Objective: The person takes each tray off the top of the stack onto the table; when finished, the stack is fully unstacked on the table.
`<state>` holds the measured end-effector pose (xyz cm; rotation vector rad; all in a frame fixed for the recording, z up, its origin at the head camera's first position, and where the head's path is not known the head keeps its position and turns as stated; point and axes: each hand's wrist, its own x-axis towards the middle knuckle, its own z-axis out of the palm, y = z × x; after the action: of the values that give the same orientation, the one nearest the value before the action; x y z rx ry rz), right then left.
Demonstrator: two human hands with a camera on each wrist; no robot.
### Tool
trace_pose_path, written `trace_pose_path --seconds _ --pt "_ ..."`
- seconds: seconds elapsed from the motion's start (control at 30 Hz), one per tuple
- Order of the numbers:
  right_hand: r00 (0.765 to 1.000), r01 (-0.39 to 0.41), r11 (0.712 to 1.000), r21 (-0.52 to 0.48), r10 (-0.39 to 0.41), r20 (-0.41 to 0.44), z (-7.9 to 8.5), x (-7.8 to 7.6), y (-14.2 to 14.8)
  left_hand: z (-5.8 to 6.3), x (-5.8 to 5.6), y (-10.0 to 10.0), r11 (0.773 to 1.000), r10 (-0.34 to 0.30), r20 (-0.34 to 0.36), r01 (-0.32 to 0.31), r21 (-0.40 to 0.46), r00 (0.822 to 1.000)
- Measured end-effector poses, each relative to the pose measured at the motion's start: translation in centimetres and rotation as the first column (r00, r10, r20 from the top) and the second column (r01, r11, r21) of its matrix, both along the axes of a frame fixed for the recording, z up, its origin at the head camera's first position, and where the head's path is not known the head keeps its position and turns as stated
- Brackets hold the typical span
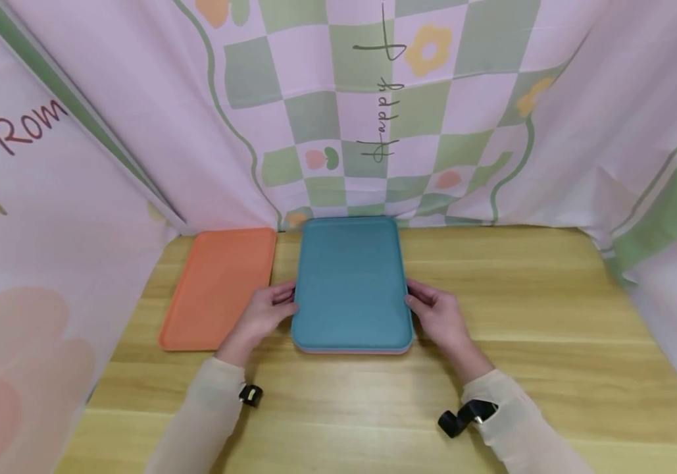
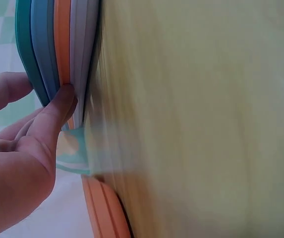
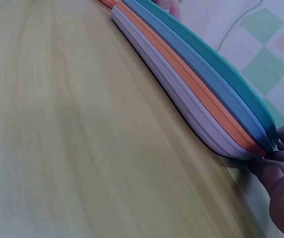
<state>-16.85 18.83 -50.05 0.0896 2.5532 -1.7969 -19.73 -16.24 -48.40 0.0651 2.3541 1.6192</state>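
A stack of rectangular trays lies at the middle of the table, its long sides running away from me. On top is a teal tray [image 1: 351,283]. Beneath it the left wrist view shows a blue tray [image 2: 43,49], an orange tray [image 2: 62,39] and pale lilac layers [image 2: 84,44] at the bottom. My left hand [image 1: 262,315] grips the stack's left side, thumb against the layered edges. On the opposite side my right hand [image 1: 441,317] holds the right edge, with its fingertips at the lower layers in the right wrist view.
A separate orange tray [image 1: 220,283] lies left of the stack, partly under my left forearm in the head view. The wooden table [image 1: 522,296] meets a printed curtain [image 1: 368,112] at the back, and more cloth hangs at both sides.
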Motion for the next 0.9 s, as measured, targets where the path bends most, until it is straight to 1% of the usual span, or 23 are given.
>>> trace_pose_path --seconds 0.23,0.5,0.7,0.9 --pt "1.000 -0.010 1.000 -0.021 0.011 0.007 0.0 0.0 -1.4 0.1 0.5 -1.1 0.999 0.025 -0.022 -0.025 -0.026 0.999" --pt "1.000 -0.014 1.000 -0.025 0.015 0.013 0.1 -0.1 -2.7 0.1 0.8 -1.8 0.997 0.072 -0.046 -0.073 -0.025 0.996" --pt "1.000 -0.017 0.999 -0.040 0.018 0.022 0.0 -0.4 -3.3 0.2 1.1 -2.3 0.995 0.094 -0.068 -0.096 -0.025 0.993" --pt "1.000 -0.030 0.998 -0.055 0.030 0.009 0.0 -0.4 -4.1 0.4 1.4 -2.9 0.991 0.104 -0.088 -0.111 -0.074 0.991"
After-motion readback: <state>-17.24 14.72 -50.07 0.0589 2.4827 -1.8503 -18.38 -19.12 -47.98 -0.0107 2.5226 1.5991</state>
